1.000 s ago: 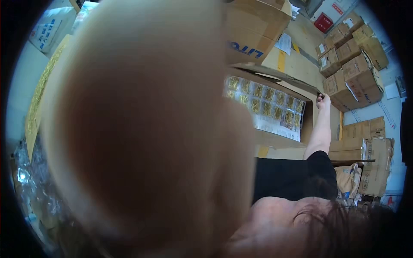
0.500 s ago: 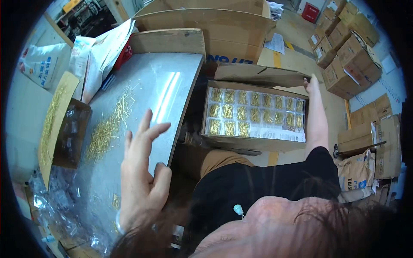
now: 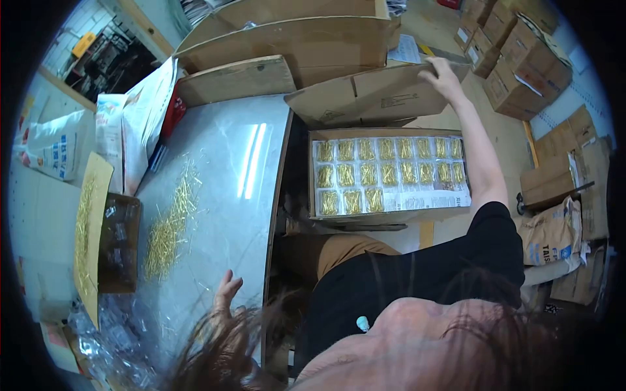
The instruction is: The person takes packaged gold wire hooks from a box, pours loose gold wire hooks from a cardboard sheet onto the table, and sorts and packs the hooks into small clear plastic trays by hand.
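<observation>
My right hand grips the upper right edge of a cardboard flap on an open carton. Inside the carton lie rows of clear plastic packs, each holding thin gold-coloured pins, with printed paper showing at the front right. Low over the near part of the grey table, my left hand has fingers stretched out and holds nothing visible; strands of hair partly cover it. Beyond it on the table spreads a loose heap of gold-coloured pins.
At left, a cardboard strip bearing pins leans on a small box of clear packs. Clear plastic bags bunch at the table's near left. A large carton stands behind; stacked cartons and a sack are at right.
My right hand has moved up and left with the flap, which now stands more upright. My left hand has drawn back toward me, lower in view. The camera view has shifted.
</observation>
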Motion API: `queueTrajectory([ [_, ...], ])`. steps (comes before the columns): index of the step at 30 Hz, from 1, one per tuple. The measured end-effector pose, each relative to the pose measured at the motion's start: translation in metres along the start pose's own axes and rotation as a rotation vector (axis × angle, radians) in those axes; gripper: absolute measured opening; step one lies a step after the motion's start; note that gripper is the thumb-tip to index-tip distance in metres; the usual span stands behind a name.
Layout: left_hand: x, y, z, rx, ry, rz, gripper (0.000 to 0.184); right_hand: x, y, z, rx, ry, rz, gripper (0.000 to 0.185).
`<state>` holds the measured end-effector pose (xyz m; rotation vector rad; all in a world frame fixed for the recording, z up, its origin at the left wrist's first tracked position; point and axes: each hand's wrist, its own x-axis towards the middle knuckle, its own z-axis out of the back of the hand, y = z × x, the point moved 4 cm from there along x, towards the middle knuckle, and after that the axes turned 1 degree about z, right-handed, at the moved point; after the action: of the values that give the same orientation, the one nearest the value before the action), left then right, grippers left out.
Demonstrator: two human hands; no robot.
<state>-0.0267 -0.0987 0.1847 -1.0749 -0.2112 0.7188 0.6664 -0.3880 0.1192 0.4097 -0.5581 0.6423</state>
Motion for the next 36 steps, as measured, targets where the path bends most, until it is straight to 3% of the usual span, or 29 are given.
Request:
queueTrajectory([
  [1,-0.001,0.003,0.000,-0.028,-0.012,0.031,0.060,-0.010,0.051,0.030,0.093,0.127,-0.036,0.051],
  [4,-0.003,0.013,-0.002,-0.077,-0.015,0.075,0.060,-0.008,0.023,0.031,-0.015,0.145,-0.130,0.041],
  [9,0.008,0.015,-0.008,-0.111,0.023,0.059,0.059,0.007,-0.072,0.089,0.167,0.039,-0.134,0.034],
  [12,0.019,0.016,-0.015,-0.129,0.047,0.043,0.059,0.006,-0.094,0.134,0.273,0.161,-0.283,0.033],
  [15,0.028,0.015,-0.020,-0.133,0.076,0.028,0.059,-0.004,-0.123,0.131,0.272,0.261,-0.331,0.033],
  [17,0.034,0.015,-0.021,-0.132,0.094,0.024,0.059,-0.021,-0.126,0.106,0.273,0.179,-0.271,0.032],
  [19,0.037,0.015,-0.022,-0.133,0.105,0.023,0.059,-0.045,-0.126,0.065,0.345,0.302,-0.379,0.035],
  [23,0.041,0.013,-0.021,-0.129,0.115,0.013,0.058,-0.085,-0.123,-0.046,0.205,0.300,-0.186,0.031],
  [25,0.039,0.014,-0.020,-0.128,0.113,0.004,0.058,-0.099,-0.090,-0.091,0.268,0.517,-0.265,0.033],
  [28,0.028,0.012,-0.021,-0.126,0.055,0.019,0.058,-0.105,-0.043,-0.139,0.072,0.873,-0.130,0.039],
  [31,0.022,0.000,-0.031,-0.134,-0.080,0.087,0.054,-0.106,-0.036,-0.178,0.020,1.035,-0.224,0.043],
  [32,0.021,-0.002,-0.032,-0.130,-0.097,0.103,0.052,-0.119,-0.074,-0.239,0.028,0.971,-0.111,0.042],
  [34,0.014,0.002,-0.032,-0.128,-0.163,0.109,0.048,-0.107,-0.036,-0.209,0.111,1.034,-0.125,0.040],
  [36,0.008,0.016,-0.031,-0.094,-0.232,0.079,0.045,-0.097,-0.018,-0.207,0.117,0.880,-0.030,0.032],
])
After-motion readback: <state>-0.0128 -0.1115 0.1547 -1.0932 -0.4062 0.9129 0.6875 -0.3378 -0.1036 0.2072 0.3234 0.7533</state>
